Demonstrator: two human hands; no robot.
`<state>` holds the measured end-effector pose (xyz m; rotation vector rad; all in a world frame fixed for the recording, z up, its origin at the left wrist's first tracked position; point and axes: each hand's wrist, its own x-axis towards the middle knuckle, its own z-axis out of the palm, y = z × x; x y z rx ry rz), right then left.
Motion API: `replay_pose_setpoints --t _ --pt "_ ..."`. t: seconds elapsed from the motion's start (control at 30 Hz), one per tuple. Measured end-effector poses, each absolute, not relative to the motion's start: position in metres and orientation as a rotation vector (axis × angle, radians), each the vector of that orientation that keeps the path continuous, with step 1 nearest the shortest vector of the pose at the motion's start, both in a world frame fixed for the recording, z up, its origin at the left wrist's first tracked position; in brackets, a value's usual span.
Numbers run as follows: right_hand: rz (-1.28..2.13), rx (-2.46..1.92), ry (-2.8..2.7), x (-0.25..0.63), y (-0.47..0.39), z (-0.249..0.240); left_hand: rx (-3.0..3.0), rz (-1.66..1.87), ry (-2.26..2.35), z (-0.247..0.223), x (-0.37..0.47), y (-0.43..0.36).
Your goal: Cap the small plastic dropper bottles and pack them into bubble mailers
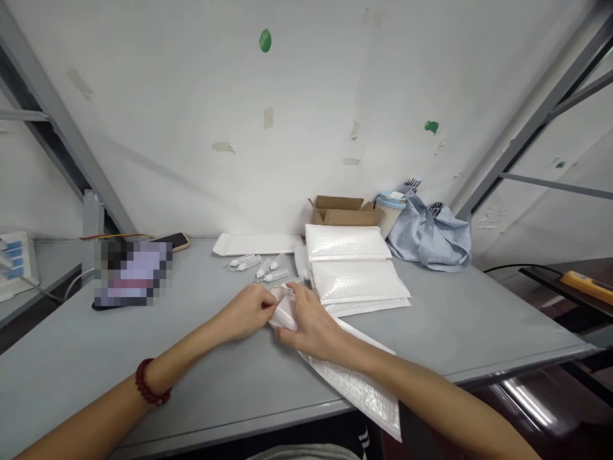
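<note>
A white bubble mailer (357, 380) slants from between my hands toward the table's front edge, its lower end hanging past that edge. My right hand (313, 322) is closed round its upper end, thumb and fingers on either side. At the same end, my left hand (249, 311) pinches the mailer's edge with its fingers curled; whether anything else is in that pinch is hidden. Just beyond my hands lie several small white bottle-like pieces (263, 267) with what look like thin loops. A stack of white bubble mailers (357, 278) lies to the right of them.
Against the wall are a flat white box (261, 243), an open cardboard box (347, 214), a lidded cup (390, 211) and a light blue cloth bag (431, 236). A blurred-out device (134, 275) and a phone (177, 241) lie on the grey table (201, 390) at left.
</note>
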<state>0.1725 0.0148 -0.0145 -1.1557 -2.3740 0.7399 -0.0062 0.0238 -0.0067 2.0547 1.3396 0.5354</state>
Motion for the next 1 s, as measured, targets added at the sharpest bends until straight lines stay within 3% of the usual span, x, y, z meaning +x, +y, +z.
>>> replay_pose_setpoints --t 0.17,0.6,0.83,1.0 --pt "0.886 -1.149 -2.378 0.173 0.011 -0.007 1.859 0.325 0.925 0.003 -0.005 0.018" --pt "0.915 -1.156 -2.260 0.176 0.018 -0.006 1.826 0.411 1.113 0.014 -0.011 0.021" --pt "1.103 -1.145 -1.972 0.184 0.036 0.005 2.093 0.827 1.488 0.029 -0.018 0.022" --pt "1.311 -1.154 -1.688 0.179 0.037 0.000 1.960 0.601 1.321 0.030 -0.022 0.021"
